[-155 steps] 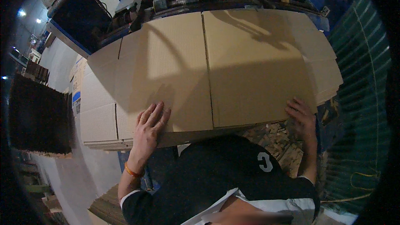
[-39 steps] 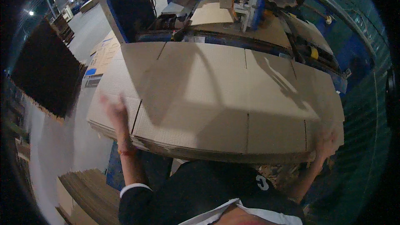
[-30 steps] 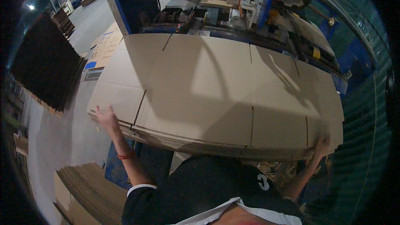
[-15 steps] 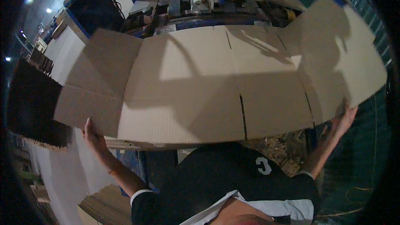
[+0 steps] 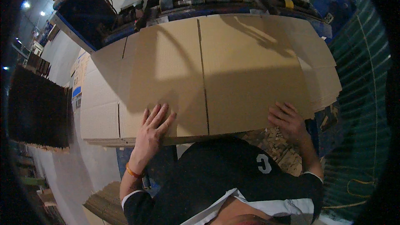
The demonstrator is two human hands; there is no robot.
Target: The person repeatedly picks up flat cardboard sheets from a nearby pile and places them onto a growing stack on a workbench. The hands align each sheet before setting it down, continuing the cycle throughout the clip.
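Observation:
A brown corrugated cardboard piece (image 5: 246,71) lies flat in front of me, with two panels meeting along a dark line that runs from far edge to near edge. My left hand (image 5: 155,129) rests palm down on its near left part, fingers spread. On the near right corner lies my right hand (image 5: 288,121), its fingers stretched over the cardboard and holding nothing. Paler cardboard sheets (image 5: 100,96) stick out from beneath on the left, and more show at the right.
Beyond the cardboard stands a machine with rollers and a blue frame (image 5: 175,25). A dark stack of cardboard (image 5: 39,108) is at the left, another stack (image 5: 106,202) low at the left. Cardboard scraps (image 5: 281,148) lie below the near edge. Green corrugated sheeting (image 5: 358,112) lines the right.
The raised side panels are now down, and the brown cardboard lies flat. Both hands have moved inward from the outer edges and now rest on top.

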